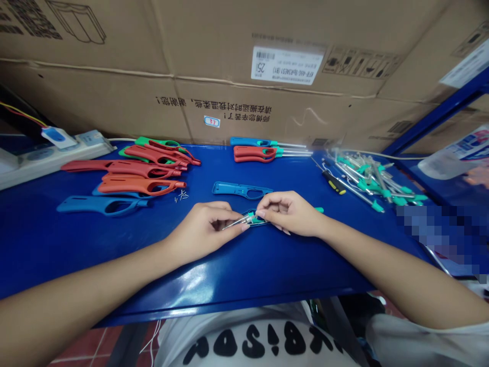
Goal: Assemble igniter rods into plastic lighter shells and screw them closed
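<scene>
My left hand (208, 224) and my right hand (288, 211) meet over the middle of the blue table (76, 239). Both are closed on one lighter assembly (250, 219): a thin metal tube with a teal fitting lying in a blue handle shell. The left fingers pinch the metal tube end. The right fingers press on the shell, which they mostly hide. A loose blue half-shell (240, 190) lies just beyond the hands.
Red, blue and green handle shells (133, 176) lie piled at the left, with small screws (181, 195) beside them. Finished lighters (263, 150) lie at the back. Metal tubes with teal ends (376, 183) and a screwdriver (334, 183) lie at the right. Cardboard boxes (237, 66) wall the back.
</scene>
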Demonstrator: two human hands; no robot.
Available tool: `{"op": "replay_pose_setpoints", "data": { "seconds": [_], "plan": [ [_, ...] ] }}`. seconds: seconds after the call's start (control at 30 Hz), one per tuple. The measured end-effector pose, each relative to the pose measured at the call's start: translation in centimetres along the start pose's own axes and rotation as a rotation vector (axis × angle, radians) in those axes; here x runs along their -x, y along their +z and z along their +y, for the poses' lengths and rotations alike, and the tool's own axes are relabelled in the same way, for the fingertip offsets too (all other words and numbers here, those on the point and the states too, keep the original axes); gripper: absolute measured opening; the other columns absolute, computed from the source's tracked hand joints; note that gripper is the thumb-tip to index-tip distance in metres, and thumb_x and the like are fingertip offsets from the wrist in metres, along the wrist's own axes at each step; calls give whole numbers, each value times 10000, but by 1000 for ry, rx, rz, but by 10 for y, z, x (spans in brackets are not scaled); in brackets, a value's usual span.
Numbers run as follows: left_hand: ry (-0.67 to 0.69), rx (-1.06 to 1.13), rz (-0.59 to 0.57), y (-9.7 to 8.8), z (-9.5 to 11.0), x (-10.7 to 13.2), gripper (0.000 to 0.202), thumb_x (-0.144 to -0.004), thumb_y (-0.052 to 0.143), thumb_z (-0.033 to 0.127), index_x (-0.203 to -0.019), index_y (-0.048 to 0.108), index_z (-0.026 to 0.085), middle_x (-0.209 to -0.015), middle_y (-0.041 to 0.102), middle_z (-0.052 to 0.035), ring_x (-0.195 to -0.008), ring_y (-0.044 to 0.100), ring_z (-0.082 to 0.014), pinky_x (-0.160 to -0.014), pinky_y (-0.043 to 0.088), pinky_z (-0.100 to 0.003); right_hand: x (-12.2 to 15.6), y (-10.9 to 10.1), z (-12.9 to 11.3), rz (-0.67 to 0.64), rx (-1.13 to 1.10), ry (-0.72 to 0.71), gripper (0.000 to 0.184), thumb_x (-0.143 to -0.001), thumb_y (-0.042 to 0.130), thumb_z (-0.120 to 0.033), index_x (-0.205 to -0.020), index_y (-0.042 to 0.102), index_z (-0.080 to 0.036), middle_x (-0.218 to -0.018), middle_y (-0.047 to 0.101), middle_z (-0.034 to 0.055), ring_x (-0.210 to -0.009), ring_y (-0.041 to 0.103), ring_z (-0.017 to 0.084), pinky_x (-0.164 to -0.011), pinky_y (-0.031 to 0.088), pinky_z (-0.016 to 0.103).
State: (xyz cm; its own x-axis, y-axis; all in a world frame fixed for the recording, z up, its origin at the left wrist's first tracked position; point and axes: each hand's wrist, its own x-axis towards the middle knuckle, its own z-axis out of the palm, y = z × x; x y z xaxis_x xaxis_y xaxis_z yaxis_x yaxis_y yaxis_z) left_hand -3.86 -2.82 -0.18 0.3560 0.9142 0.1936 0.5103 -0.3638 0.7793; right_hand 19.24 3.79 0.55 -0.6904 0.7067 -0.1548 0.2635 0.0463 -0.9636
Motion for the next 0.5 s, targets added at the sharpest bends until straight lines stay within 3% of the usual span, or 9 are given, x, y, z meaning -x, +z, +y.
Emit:
{"op": "replay_pose_setpoints", "data": {
  "seconds": [0.5],
  "plan": [
    [-3,1,0,0,0,0,230,-901,681,367,-1002,803,200,-751,669,-26,-597,559,-111,-552,419,-219,0,1,-2,-1,-1,8,362,-812,743,-498,-861,633,-156,-502,516,-85,-356,435,46,-330,359,163]
  ]
}}
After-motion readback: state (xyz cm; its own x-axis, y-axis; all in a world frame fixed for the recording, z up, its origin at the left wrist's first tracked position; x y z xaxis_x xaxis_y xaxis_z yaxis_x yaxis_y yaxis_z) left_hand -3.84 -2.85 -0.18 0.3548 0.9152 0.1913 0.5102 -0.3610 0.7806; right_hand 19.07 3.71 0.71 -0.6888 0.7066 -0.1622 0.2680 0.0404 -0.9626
